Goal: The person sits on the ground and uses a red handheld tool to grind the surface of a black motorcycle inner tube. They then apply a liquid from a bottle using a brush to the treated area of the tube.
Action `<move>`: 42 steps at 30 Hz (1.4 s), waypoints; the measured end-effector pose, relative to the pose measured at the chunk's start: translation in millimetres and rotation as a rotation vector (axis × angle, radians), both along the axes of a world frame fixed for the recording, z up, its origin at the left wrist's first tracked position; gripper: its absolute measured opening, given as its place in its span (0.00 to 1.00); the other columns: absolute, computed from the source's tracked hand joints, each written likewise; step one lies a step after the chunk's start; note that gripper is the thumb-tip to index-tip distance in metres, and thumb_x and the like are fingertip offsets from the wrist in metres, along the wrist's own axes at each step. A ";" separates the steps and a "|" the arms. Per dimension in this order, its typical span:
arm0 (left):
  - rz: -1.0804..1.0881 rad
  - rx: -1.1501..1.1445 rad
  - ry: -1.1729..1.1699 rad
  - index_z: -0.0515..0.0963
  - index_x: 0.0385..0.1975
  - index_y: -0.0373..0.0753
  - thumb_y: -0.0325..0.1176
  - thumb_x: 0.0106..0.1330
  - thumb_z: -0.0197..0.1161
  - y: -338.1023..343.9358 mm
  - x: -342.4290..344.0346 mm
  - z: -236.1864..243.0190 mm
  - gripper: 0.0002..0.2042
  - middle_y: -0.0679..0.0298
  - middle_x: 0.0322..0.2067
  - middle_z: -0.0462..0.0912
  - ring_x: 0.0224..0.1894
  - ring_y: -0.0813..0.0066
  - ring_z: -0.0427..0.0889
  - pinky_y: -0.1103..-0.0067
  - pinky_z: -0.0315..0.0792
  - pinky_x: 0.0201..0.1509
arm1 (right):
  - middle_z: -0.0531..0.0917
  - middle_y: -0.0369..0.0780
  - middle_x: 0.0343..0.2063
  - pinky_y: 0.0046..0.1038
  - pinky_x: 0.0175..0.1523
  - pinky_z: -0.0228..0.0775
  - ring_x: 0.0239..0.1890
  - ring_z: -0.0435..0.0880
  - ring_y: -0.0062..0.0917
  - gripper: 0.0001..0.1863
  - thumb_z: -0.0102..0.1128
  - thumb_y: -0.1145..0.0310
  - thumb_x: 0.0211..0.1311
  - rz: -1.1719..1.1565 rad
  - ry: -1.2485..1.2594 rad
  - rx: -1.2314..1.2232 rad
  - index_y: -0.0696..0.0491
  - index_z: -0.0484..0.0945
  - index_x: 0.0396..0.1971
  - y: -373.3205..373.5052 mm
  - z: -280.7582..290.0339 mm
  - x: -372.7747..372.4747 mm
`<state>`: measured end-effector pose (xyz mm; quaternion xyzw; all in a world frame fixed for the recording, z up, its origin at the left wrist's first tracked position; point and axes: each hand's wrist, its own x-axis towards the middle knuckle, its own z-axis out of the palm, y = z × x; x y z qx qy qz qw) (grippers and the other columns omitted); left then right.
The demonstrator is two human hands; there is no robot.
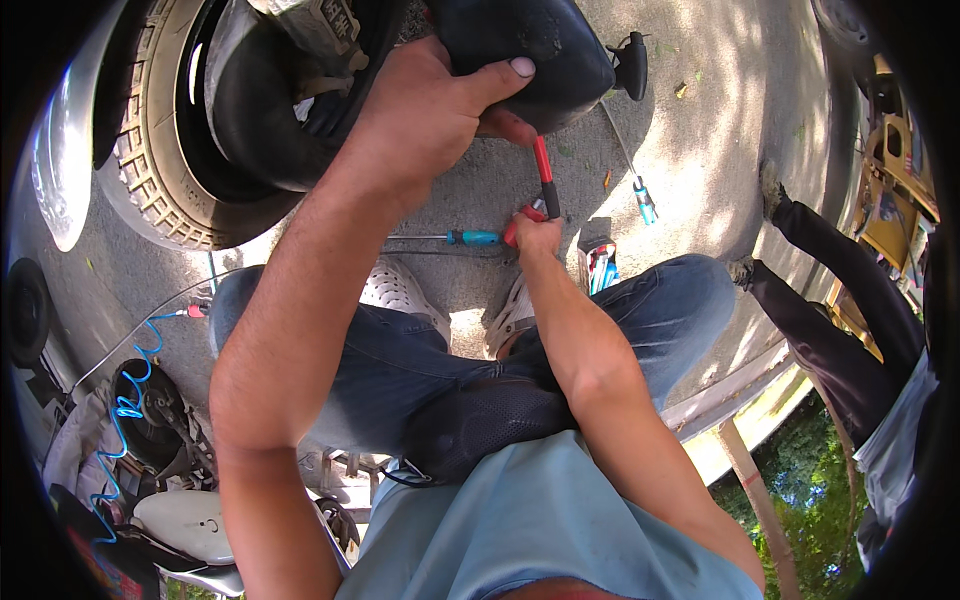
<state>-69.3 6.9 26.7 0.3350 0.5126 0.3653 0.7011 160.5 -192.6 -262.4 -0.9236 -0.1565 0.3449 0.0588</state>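
Note:
My left hand (450, 105) grips a glossy black curved part (520, 40) beside a wheel with a tan-edged tyre (150, 170), its thumb lying on the part and its other fingers partly hidden. Lower down, my right hand (535, 230) is closed on a red and black tool (543, 165), whose upright red end reaches up to beneath the black part. A teal-handled screwdriver (472, 238) lies on the concrete left of my right hand; another teal-handled tool (644, 200) lies to the right. A small box of tools (600, 262) sits by my right knee.
A coiled blue hose (130, 406) runs down the left past a black wheel, bags and a white panel (182, 522). At the right are another person's dark-trousered legs (830, 300) and stacked yellow items (890, 170). A wooden pole (755, 480) stands at lower right.

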 end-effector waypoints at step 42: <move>0.036 -0.277 -0.423 0.77 0.54 0.29 0.34 0.78 0.56 -1.5 -9.2 17.8 0.15 0.53 0.44 0.88 0.43 0.56 0.92 0.64 0.86 0.53 | 0.84 0.49 0.51 0.32 0.62 0.75 0.54 0.85 0.31 0.28 0.67 0.86 0.59 1.100 0.315 1.291 0.64 0.71 0.60 200.2 316.5 -36.2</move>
